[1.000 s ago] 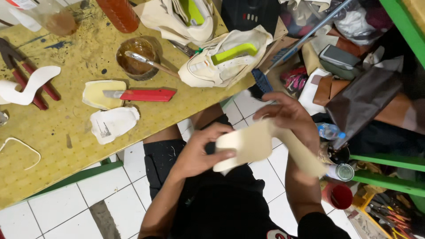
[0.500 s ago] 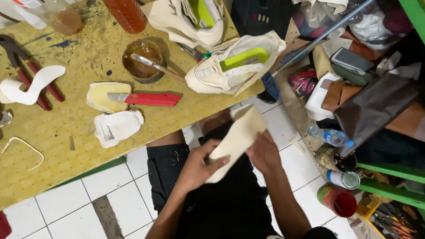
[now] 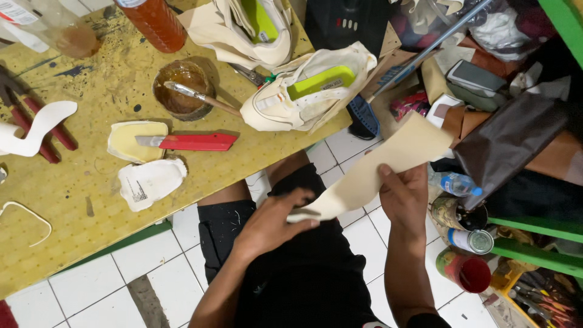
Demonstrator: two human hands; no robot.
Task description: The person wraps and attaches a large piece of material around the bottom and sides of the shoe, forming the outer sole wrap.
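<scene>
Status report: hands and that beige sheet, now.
Left hand pinching the sheet's lower end. Right hand gripping mid-sheet. Beige sheet held over lap, off the bench. Nothing in the way.

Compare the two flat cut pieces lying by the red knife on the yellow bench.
The upper piece is pale yellow, and the red knife has its blade lying across it. The lower piece is white with a dark printed patch and has nothing on top. Both are small, flat and rounded, well away from either hand.
</scene>
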